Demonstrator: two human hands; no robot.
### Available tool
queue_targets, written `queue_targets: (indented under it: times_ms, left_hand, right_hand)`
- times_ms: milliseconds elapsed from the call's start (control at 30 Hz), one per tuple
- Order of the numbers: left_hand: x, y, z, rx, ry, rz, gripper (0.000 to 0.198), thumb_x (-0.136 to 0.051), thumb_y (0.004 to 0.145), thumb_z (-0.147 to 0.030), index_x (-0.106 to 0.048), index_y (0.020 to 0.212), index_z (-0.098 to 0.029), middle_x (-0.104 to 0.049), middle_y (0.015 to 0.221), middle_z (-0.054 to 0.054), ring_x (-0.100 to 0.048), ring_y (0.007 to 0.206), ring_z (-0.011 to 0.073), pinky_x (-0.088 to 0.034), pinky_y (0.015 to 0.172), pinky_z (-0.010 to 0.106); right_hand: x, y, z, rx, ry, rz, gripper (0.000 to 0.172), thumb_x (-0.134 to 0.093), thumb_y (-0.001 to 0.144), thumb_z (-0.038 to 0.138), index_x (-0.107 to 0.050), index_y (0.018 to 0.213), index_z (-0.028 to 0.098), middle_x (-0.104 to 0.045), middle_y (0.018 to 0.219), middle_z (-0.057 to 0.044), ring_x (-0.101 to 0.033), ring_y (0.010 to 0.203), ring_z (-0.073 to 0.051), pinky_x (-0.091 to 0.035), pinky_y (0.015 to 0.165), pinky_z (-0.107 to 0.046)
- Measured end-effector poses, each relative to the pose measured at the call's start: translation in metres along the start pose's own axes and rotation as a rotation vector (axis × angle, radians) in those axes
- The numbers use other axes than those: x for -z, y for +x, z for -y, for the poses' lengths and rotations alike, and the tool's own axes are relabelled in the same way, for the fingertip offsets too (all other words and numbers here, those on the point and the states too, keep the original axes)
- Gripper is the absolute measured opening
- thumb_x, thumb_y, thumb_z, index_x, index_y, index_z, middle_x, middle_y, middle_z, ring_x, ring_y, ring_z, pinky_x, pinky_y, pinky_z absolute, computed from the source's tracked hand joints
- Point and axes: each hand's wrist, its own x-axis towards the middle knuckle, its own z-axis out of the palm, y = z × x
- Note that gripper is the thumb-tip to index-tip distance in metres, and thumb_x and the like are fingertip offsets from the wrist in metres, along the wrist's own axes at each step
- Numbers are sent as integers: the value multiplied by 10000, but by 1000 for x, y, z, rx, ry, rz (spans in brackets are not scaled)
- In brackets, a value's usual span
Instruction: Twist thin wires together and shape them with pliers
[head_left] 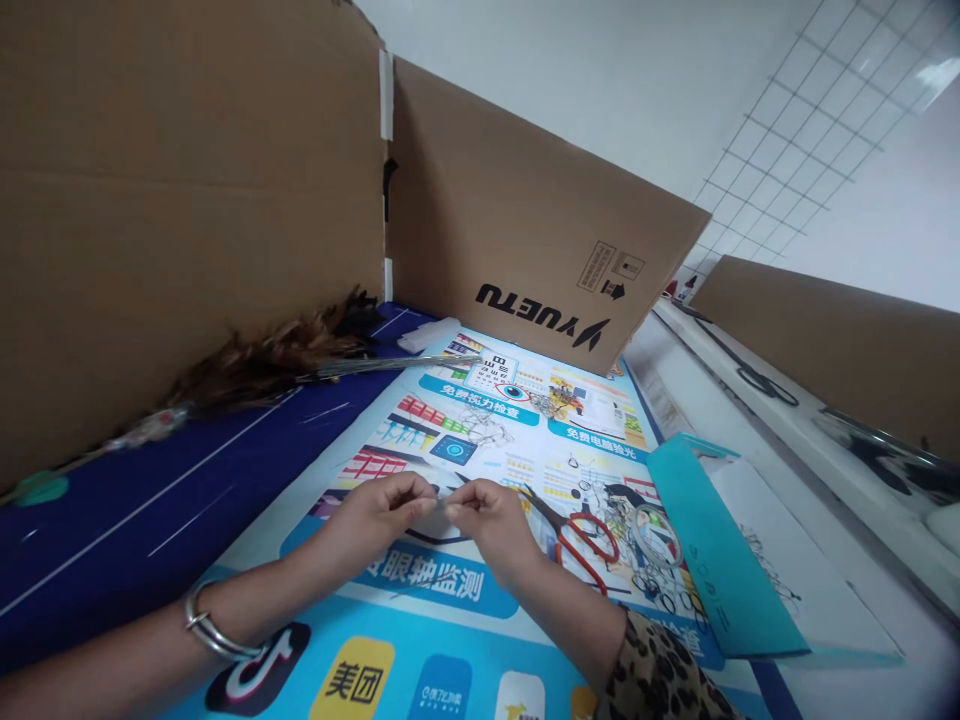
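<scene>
Two bare hands work left of one pair of scissors with red looped handles and dark metal blades (589, 545). Left hand (396, 503): forearm extended from the lower left, fingers curled, thumb and index closed in a pinch. Right hand (491, 520): forearm angled inward from the lower right, thumb and index likewise pinched. The fingertips nearly meet; both grip one small, thin dark piece (441, 503), left of the scissors, too small to identify. One silver metal bangle (210, 625) encircles the left forearm.

Right of the scissors: one open turquoise cardboard box (724, 555). Between the two: a tangle of thin dark wire loops (667, 590), too interlaced to count. Beyond the scissors, to the left: one bundle of straight silvery wires (375, 367) and one cluster of brown feathers (255, 365).
</scene>
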Motion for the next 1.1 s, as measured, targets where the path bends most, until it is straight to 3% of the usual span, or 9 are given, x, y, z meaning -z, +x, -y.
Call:
queue_targets:
  times_ms: [133,400,833,1100]
  left_hand:
    - [-7,-8,-8,147,-315,11,329,-626,808,-512,-562,764,-192,-408,607,-74,-312,534,102,-237,498,233]
    - [-15,-10,-6,212,-488,-41,328,-691,792,-504,-584,786,-194,-394,541,-88,-301,518,93,-225,493,228]
    - [-17,-10,-10,252,-595,-34,315,-743,759,-472,-591,770,-197,-442,530,-79,-341,512,88,-250,502,219]
    - [-11,-10,-6,266,-696,45,246,-721,801,-400,-597,774,-189,-564,673,-35,-392,558,89,-311,548,222]
  right_hand:
    - [-4,-5,2,-82,286,1,149,-689,682,300,-616,732,180,-479,548,63,-400,507,-89,-332,516,-228]
    - [-14,-8,1,-172,585,-21,242,-784,619,303,-611,735,179,-524,567,62,-414,485,-77,-317,519,-235]
    - [-16,-4,-3,-166,704,-6,305,-849,604,318,-609,730,178,-561,567,53,-442,476,-77,-323,512,-226]
    - [-12,-6,-1,-188,730,52,334,-807,682,431,-623,768,166,-612,639,9,-487,509,-85,-355,533,-225]
